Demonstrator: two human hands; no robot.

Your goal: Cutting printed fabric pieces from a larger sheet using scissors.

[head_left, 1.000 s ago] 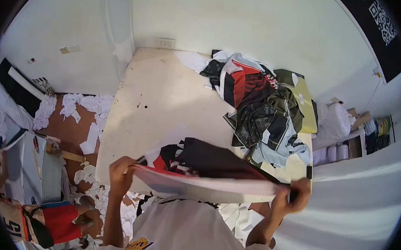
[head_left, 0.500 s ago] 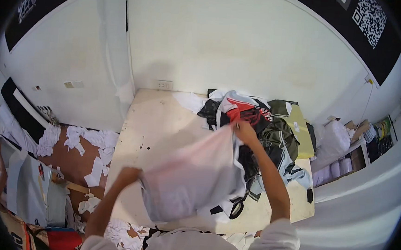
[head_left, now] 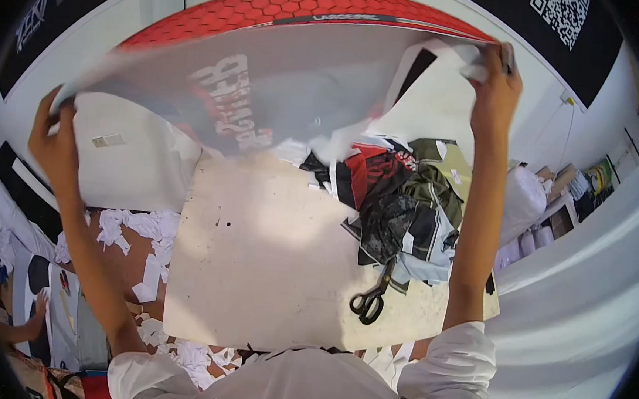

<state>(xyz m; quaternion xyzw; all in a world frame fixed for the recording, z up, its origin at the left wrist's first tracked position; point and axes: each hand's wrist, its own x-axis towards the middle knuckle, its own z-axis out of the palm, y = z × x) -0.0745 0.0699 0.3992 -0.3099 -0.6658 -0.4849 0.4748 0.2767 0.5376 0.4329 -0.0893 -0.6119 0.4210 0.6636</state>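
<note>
A printed fabric panel [head_left: 306,72] is stretched wide above the table, between my two raised hands. Its pale grey side faces me, with lettering showing faintly through, and a red honeycomb pattern shows along the upper part. My left hand [head_left: 56,136] is closed on one end; my right hand [head_left: 497,90] grips the opposite upper corner. Below, a heap of cloth pieces [head_left: 400,212] in black, red, olive and light blue lies on the right part of the pale table [head_left: 254,291]. Black-handled scissors [head_left: 368,305] rest at its near edge, their blades partly under the cloth.
White scraps [head_left: 140,224] litter the brown floor at left. A co-worker's arm [head_left: 33,324] reaches over a grey surface there. A shelf [head_left: 552,212] with a plastic-wrapped bundle [head_left: 523,195] stands at right, near a white curtain [head_left: 571,313].
Both hands have risen and spread apart, lifting the fabric panel off the table and stretching it out. The scissors' handles and the near tabletop, earlier largely covered, are now exposed.
</note>
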